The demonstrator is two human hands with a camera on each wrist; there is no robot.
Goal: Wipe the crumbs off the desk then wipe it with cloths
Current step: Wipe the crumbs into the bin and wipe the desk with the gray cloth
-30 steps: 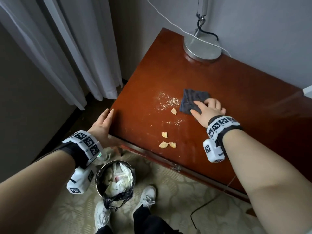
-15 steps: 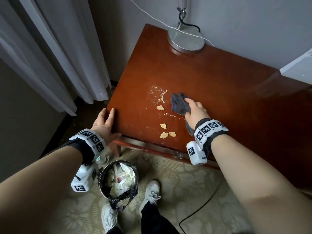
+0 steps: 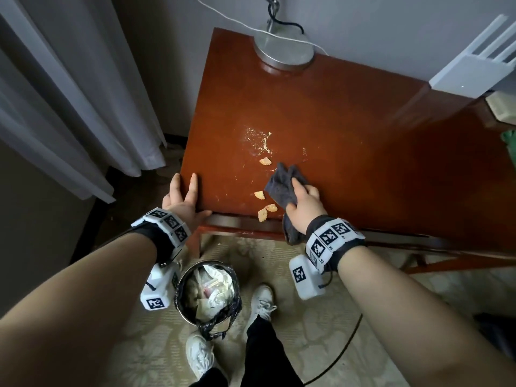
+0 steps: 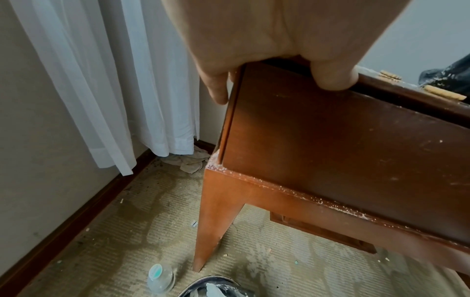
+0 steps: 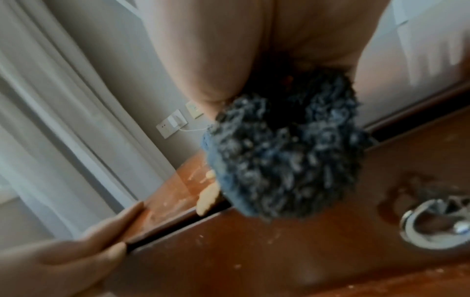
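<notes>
The right hand is clenching its grip around a dark cloth at the near edge of the table, just right of the cracker pieces. The left hand is resting released, fingers straight, on the table's near left corner. A bin is standing on the floor below.

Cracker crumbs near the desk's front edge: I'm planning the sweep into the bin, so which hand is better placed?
Right hand: it grips the grey cloth beside the cracker pieces. Left hand rests on the desk corner.
</notes>
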